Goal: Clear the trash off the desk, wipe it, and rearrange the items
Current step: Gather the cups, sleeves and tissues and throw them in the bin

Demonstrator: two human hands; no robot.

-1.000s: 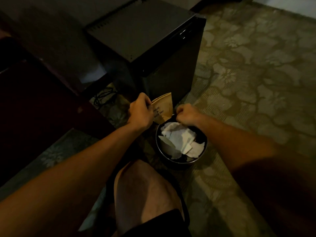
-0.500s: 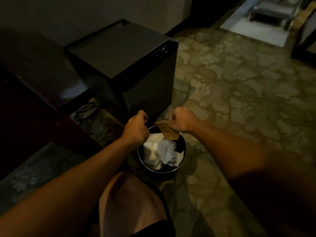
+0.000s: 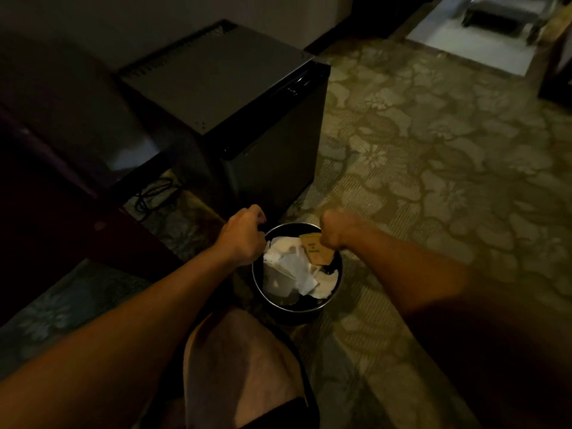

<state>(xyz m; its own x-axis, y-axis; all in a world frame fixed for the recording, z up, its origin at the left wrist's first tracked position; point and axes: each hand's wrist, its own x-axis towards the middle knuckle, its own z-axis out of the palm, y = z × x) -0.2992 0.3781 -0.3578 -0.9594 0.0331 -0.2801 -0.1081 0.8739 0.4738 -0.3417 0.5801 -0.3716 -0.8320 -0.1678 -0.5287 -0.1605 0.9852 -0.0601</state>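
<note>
right grip (image 3: 332, 229) grasping a brown paper bag (image 3: 317, 251) over the bin (image 3: 335, 284); left grip (image 3: 244, 235) clenched at its rim

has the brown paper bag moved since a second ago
Yes. The brown paper bag went from the left hand, outside the bin's rim, to the right hand, down inside it.

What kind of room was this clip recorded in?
Most likely a hotel room: a black mini fridge on patterned floral carpet, with a small round waste bin of paper trash beside a dark wooden desk.
</note>
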